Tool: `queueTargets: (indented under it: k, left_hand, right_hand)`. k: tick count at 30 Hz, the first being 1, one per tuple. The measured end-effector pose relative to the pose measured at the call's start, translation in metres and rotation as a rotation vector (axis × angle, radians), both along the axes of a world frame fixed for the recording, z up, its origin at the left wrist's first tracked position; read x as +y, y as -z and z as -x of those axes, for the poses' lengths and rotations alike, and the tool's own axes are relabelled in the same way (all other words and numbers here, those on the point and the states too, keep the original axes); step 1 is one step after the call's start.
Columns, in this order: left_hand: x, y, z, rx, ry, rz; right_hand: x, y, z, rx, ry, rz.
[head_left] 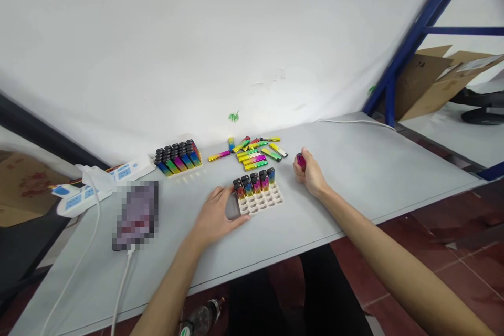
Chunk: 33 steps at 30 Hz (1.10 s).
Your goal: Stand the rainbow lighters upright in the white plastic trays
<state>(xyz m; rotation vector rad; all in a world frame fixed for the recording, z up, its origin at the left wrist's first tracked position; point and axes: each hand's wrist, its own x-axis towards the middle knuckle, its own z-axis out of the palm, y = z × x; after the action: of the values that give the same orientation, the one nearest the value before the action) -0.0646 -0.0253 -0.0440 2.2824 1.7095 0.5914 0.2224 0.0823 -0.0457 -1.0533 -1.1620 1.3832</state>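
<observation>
A pale slotted tray lies on the table, its back rows filled with several upright lighters and its front slots bare. My left hand rests at the tray's left side, thumb and fingers spread around its edge. To the right of the tray, my right hand is closed around a magenta lighter, with part of it showing above the fingers. Behind the tray is a loose pile of shiny multicoloured lighters lying flat.
A full tray of black-topped lighters stands at the back left. Beside it are a white power strip and a blurred-out device with a white cable. Cardboard boxes sit beyond the blue frame at right.
</observation>
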Motion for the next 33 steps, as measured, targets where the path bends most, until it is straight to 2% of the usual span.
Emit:
queueTargets:
  k: [11,27,33]
  left_hand:
    - [-0.0001,-0.0019,-0.0022,0.045,-0.008,-0.007]
    - [-0.0002,-0.0023,-0.0032,0.031,-0.015,-0.009]
    - [0.0000,-0.0016,-0.0021,0.027,-0.008,-0.005]
  right_hand:
    - [-0.0008,-0.0035,-0.0005,0.020,0.037,0.061]
    - [0.0023,0.0042,-0.0030,-0.040,0.002,0.028]
    - [-0.0027,0.0034,0.0014,0.029,-0.013,-0.030]
